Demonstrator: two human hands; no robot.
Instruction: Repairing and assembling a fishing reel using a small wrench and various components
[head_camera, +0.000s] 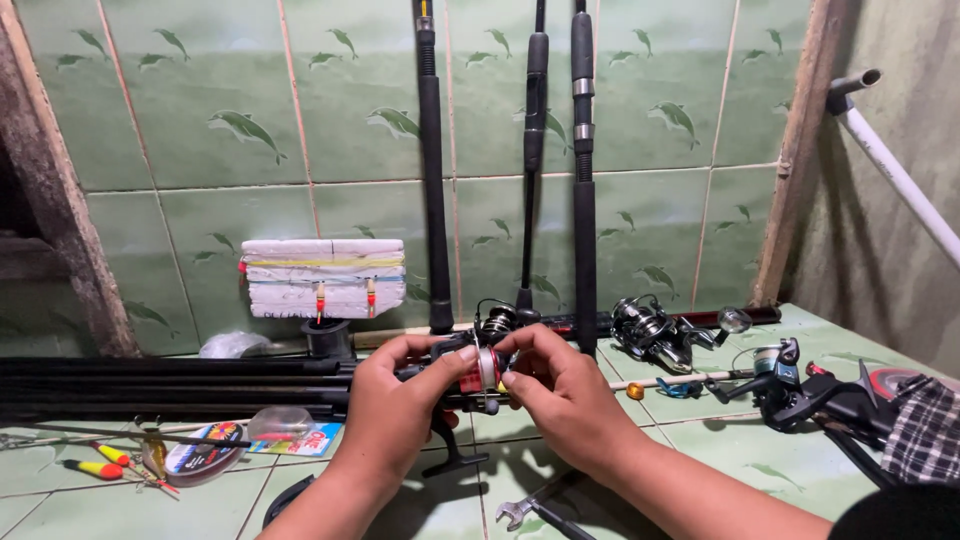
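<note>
From the head view, a small fishing reel (478, 368) is held just above the green tiled tabletop (640, 440), near the middle of the scene. The left hand (392, 398) is wrapped round the reel's dark body from the left, with the thumb laid toward the spool. The right hand (556, 384) is closed on it from the right, its fingertips pinched at the spool's front rim. Both hands are thus clamped on the one reel and are nearly touching each other.

The step in hand is judged to be work on the spool itself, a fitting or adjusting of it. A steady hold by the left hand and a fine turn or pull by the right fingertips would seem to be called for.

The reel is seen to be black with a red spool and a pale, silvery front lip; its stem appears to point down toward the tabletop. Whether line is wound on it cannot be told.

Farther right another reel (655, 335) lies on the tabletop. Three dark rod butts (434, 200) lean on the tiled wall behind. A wrench (535, 512) lies near, below the hands
</note>
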